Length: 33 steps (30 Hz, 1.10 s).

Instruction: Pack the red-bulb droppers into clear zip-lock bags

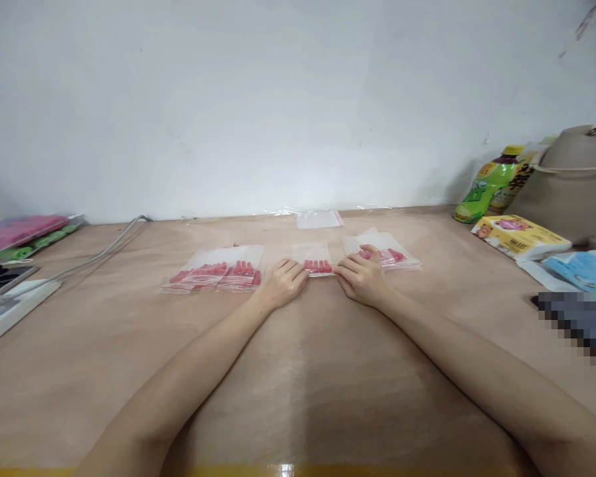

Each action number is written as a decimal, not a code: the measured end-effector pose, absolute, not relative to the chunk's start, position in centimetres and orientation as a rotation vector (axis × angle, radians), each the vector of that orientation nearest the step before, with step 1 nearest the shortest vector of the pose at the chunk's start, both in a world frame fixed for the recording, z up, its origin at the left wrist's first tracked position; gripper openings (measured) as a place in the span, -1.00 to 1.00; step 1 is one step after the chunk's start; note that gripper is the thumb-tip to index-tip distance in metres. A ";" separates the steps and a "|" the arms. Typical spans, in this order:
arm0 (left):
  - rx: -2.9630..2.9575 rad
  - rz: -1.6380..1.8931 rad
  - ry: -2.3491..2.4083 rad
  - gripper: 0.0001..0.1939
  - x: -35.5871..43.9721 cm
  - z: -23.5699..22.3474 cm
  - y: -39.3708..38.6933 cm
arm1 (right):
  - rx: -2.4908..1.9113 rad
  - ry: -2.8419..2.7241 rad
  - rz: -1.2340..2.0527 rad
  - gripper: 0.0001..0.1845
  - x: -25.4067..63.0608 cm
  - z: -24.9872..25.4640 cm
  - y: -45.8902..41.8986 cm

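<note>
A small clear plastic bag [311, 251] lies flat on the table in front of me, with a row of several small red pieces along its near edge. My left hand [285, 282] has its fingers closed at the bag's near left corner. At the near right corner, my right hand [361, 275] pinches the edge with curled fingers. To the left is an overlapping pile of similar bags [206, 270] holding red pieces. Another such pile [402, 256] lies just beyond my right hand, which partly hides it. The exact kind of red piece is too small to tell.
A flat clear bag [319, 219] lies near the wall. Farther right stand a green bottle [484, 185], a yellow tissue pack [521, 236], a beige bag [571, 185] and a pixelated dark object [581, 324]. On the left are a grey cable [112, 248] and a tray of pink and green items [30, 235].
</note>
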<state>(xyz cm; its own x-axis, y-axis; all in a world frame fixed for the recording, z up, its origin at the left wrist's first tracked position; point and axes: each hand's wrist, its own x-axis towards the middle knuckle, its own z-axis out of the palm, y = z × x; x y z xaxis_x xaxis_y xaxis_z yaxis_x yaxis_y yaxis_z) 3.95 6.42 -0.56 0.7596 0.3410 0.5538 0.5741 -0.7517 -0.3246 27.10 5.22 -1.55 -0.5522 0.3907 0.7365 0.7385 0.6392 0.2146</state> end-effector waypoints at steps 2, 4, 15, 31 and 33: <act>-2.455 -0.637 -0.704 -0.77 3.1 -0.6 6.2 | -0.872 -2.188 -0.684 -0.84 27.3 -1.4 5.1; -2.443 -0.628 -0.722 -0.77 2.6 -0.6 6.0 | -0.869 -2.188 -0.687 -0.84 27.4 -1.3 5.0; -2.411 -0.639 -0.849 -0.73 2.6 -0.9 6.1 | -0.849 -2.202 -0.676 -0.88 27.4 -1.5 5.5; -2.264 -0.419 -1.156 -0.50 -2.3 1.1 2.3 | -1.169 -2.166 -0.583 -0.91 33.9 -1.2 6.4; -2.269 -0.403 -1.196 -0.45 -3.4 1.2 2.0 | -1.264 -2.205 -0.423 -0.85 34.9 -1.7 6.0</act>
